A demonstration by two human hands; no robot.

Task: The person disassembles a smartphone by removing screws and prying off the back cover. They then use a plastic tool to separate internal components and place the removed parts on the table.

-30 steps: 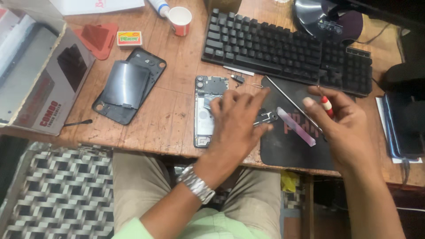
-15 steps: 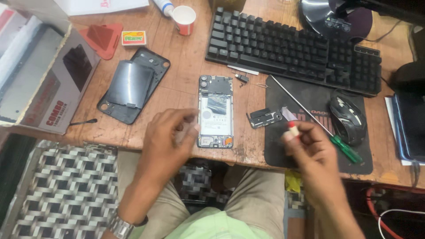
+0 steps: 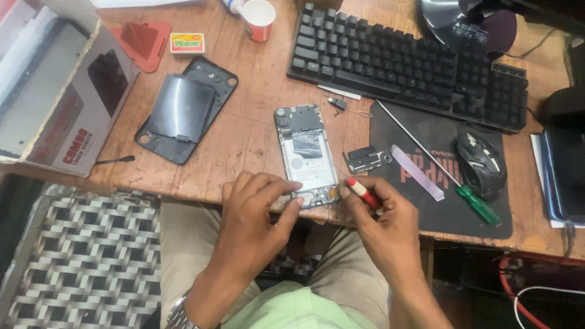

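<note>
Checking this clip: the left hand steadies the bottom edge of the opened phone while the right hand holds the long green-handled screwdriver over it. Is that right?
Not quite. In the head view the right hand holds a small red-and-white tool; the green-handled screwdriver lies untouched on the mouse pad. The left hand does steady the bottom edge of the opened phone.

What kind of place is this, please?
Probably a phone repair bench: an opened phone lies on the wooden desk, with a detached back cover, a green-handled screwdriver and a pry tool nearby.
</note>
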